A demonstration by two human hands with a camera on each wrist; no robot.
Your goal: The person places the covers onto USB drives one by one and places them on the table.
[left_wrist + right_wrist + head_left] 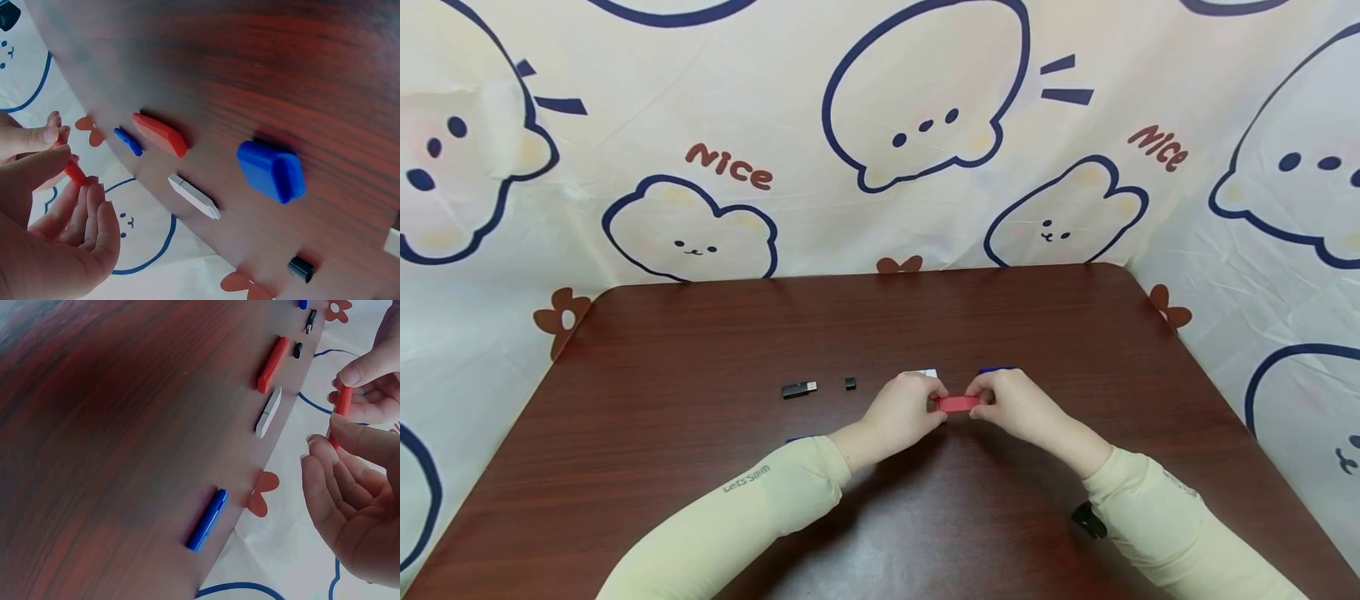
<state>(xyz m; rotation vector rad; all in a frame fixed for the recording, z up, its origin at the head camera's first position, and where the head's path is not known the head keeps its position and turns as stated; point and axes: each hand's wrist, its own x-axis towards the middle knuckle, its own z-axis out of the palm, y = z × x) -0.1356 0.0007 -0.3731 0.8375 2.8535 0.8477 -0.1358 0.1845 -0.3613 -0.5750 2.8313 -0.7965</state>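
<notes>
Between both hands is a slim red stick, raised above the table, its two ends covered by fingers. My left hand pinches its left end with thumb and fingers; my right hand pinches the right end. Whether it is one piece or two joined parts, I cannot tell. On the table lie a second red piece, a white flat piece and a blue stick. A hollow blue cap shows its open end in the left wrist view; the left sleeve mostly hides it from the head camera.
Left of the hands lie a black USB stick with its metal plug bare and a small black cap. The brown table ends at a printed cloth behind. A black device sits at the right sleeve.
</notes>
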